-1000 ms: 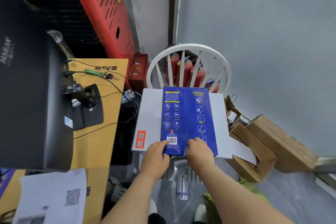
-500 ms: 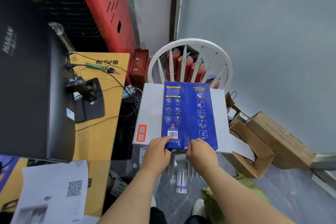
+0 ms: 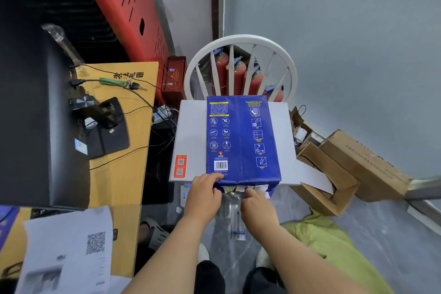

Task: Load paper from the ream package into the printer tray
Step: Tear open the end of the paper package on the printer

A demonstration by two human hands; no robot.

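Note:
A blue ream package [image 3: 241, 138] lies flat on the white printer's lid [image 3: 191, 136], in front of a white chair back. Its near end is torn open, and white sheet edges [image 3: 259, 188] show through the ragged wrapper. My left hand [image 3: 202, 194] grips the package's near left corner, thumb on top. My right hand [image 3: 256, 205] sits at the torn end with its fingertips pushed into the opening, on the paper and wrapper. The printer's clear output tray [image 3: 235, 217] sticks out below, between my hands.
A yellow desk [image 3: 119, 141] with a black monitor [image 3: 31, 112], cables and keys stands at the left. Printed sheets [image 3: 69, 250] lie at the near left. Open cardboard boxes [image 3: 334, 174] stand at the right, red fire extinguishers [image 3: 236, 74] behind the chair.
My hands have slid off the top of the package to its near end. The wrapper there is now torn open and white paper shows.

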